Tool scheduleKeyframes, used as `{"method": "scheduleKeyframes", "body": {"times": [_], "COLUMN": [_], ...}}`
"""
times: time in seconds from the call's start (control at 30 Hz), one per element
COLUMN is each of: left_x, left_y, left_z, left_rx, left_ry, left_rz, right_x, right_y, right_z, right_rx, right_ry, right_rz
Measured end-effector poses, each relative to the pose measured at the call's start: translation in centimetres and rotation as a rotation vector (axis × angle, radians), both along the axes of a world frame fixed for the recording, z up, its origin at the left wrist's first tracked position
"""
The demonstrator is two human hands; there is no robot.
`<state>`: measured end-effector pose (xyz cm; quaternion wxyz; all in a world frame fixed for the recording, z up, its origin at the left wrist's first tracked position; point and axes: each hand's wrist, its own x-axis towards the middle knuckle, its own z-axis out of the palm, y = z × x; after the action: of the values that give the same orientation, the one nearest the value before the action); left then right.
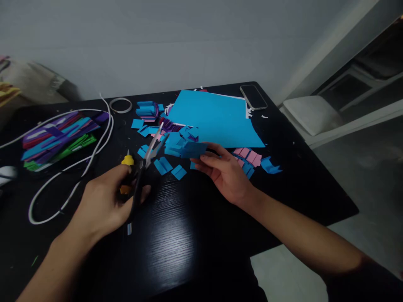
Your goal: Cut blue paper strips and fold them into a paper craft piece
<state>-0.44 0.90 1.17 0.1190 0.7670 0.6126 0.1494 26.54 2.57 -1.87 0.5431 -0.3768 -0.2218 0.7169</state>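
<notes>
My left hand (pixel 105 201) is closed round the dark handles of a pair of scissors (pixel 150 154), whose blades point up and away, slightly parted. Beneath that hand lies what looks like a glue gun, with a yellow nozzle (pixel 127 160) and an orange part showing; the hand hides most of it. My right hand (pixel 225 172) pinches a folded blue paper piece (pixel 194 149) between thumb and fingers, just right of the scissor tips. Small cut blue paper pieces (pixel 162 166) lie on the table below and around it.
A large blue sheet (pixel 214 117) lies at the back of the black table (pixel 176 235), a phone (pixel 253 97) at its right. Pink strips (pixel 248 156) sit beside my right hand. Coloured paper bundles (pixel 59 138), a looped white cable (pixel 91 163) and a ring (pixel 121 105) are leftward.
</notes>
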Motion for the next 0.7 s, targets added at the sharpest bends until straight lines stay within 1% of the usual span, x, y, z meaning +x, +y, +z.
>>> {"method": "scheduleKeyframes", "body": {"times": [0.13,0.27,0.33,0.43,0.57,0.63,0.7], "left_x": [-0.58,-0.84,-0.83,-0.73,-0.60,-0.52,-0.40], "left_y": [0.13,0.13,0.06,-0.05,-0.14,-0.21,-0.33], "left_z": [-0.22,-0.50,-0.49,-0.25,-0.01,-0.12,-0.34], "left_rx": [0.044,0.097,0.128,0.153,0.087,0.047,0.024], "left_ry": [0.031,0.069,0.072,0.051,0.023,0.037,0.068], "left_rz": [-0.132,-0.190,-0.204,-0.212,-0.198,-0.177,-0.170], "right_x": [-0.02,-0.06,-0.10,-0.15,-0.19,-0.24,-0.35], "right_y": [-0.06,-0.17,-0.18,-0.12,-0.10,-0.21,-0.41], "right_z": [0.06,-0.03,-0.13,-0.23,-0.19,-0.16,-0.11], "right_rx": [-0.001,0.054,0.082,0.076,0.065,0.100,0.171], "right_ry": [0.042,-0.006,-0.046,-0.043,-0.031,-0.067,-0.119], "right_rz": [0.007,0.024,0.025,0.003,-0.029,-0.037,-0.048]}}
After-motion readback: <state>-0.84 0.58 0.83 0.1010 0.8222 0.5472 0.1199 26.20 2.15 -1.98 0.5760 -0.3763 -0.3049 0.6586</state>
